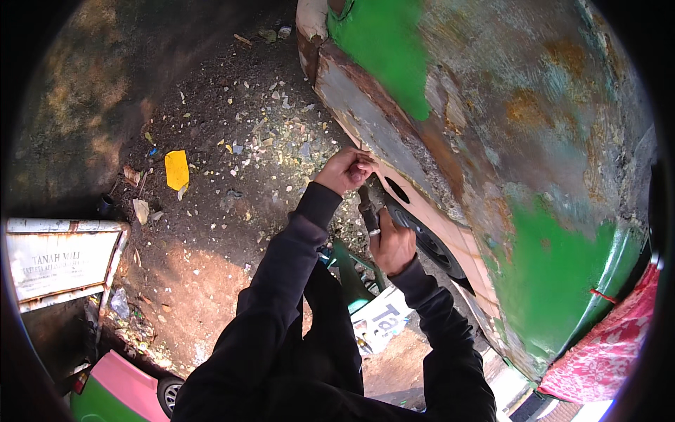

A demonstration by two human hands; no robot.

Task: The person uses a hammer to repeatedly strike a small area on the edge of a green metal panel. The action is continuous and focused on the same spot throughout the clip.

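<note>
My left hand is closed, its curled fingers against the lower edge of a worn vehicle body panel. Whatever lies inside those fingers is hidden. Just below and to the right, my right hand wraps round a dark, hammer-like tool with a bright metal band at its near end. The tool's far end sits close under my left hand; whether it touches is unclear. Green paint, rust and bare grey patches cover the panel. A pale pink sill strip with a dark oval hole runs along its bottom.
A black tire sits beneath the sill. Paint flakes and a yellow piece litter the ground. At left stands a rusty-framed white sign; a pink-and-green car is below it. Red patterned cloth hangs at right. A white printed sheet lies near my legs.
</note>
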